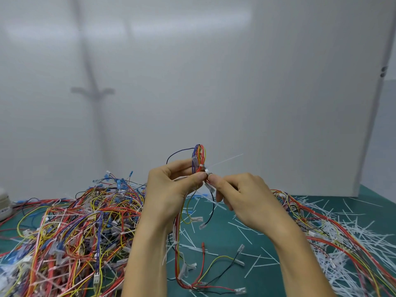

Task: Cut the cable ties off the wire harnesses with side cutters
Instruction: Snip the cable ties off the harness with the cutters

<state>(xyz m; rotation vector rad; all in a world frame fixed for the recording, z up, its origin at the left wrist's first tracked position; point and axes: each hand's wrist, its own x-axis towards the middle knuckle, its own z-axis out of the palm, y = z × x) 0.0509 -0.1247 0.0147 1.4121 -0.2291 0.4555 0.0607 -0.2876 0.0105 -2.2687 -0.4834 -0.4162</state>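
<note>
Where a dark green mat point(265, 284) fills the lower part of the frame, a plain white wall point(214, 82) rises behind it and takes up the whole upper half, with a faint grey shadow in the upper left. At the lower left, a deep tangled pile of harnesses point(81, 228) in red, yellow, blue and purple wire lies on the mat, many with blue or clear plugs and white ties. At the lower right, loose cut ties point(353, 228) lie scattered like white straws, mixed with long red wires point(321, 224). A pale rounded object point(4, 204) sits cut off at the left edge.

Two bare forearms reach up from the bottom centre, and the hands meet in the middle of the frame, raised above the mat. The person's left hand point(171, 189) grips a wire harness point(200, 154), thumb and curled fingers pinching a looped bundle that stands up above the fist; the rest of the harness hangs down between the arms and trails onto the mat. A white cable tie point(225, 161) wraps the loop, its thin tail pointing to the upper right. The right hand point(244, 200) is clenched around the side cutters point(207, 171); only a small silver tip shows, right beside the tie's head and touching the bundle. The handles are hidden inside the fist, so how far the blades are apart cannot be told
</note>
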